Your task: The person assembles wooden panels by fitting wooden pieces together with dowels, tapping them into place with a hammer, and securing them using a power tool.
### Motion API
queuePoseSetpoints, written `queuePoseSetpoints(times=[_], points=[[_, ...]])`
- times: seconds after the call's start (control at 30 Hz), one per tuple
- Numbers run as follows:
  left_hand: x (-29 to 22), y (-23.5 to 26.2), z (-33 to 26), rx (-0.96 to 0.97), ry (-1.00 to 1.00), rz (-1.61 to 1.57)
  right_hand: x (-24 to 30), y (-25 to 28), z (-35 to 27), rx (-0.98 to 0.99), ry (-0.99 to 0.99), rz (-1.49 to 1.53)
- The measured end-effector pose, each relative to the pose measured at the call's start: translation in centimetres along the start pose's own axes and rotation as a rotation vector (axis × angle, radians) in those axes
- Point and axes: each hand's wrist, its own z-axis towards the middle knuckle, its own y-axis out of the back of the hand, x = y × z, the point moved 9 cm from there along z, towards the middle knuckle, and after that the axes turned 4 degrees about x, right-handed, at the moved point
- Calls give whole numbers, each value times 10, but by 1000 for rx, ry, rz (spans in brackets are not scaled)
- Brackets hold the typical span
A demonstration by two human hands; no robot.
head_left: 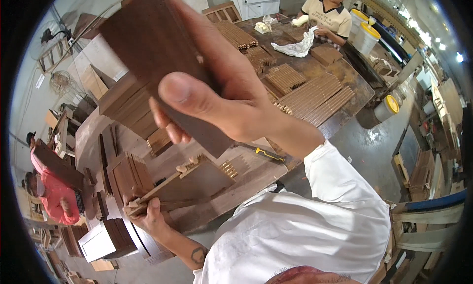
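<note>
Dark wood panel (148, 42) being gripped up close by right hand (217, 94); doweled board (197, 178) being grasped at its corner by left hand (145, 212) over table (246, 178); yellow-lidded white buckets (367, 37) standing far right.

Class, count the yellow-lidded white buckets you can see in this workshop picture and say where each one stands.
3. Two yellow-lidded buckets stand side by side at the table's far end, one behind the other. A third bucket sits on the floor beside the table. Others may be hidden.
</note>
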Motion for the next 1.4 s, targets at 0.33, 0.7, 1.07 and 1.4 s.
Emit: queuePoseSetpoints(times=[0.33, 0.7, 1.07, 1.4], points=[[-7, -12, 6, 157, -30, 87, -29, -43, 15, 210, 262, -337], [-9, -18, 5, 177, -10, -3, -19, -53, 22, 253, 346, -489], [-19, -20, 3, 195, -30, 2, -29, -72, 19, 357, 274, -569], [-19, -31, 5, 263, 114, -1, -45, -84, 30, 648, -135, -500]])
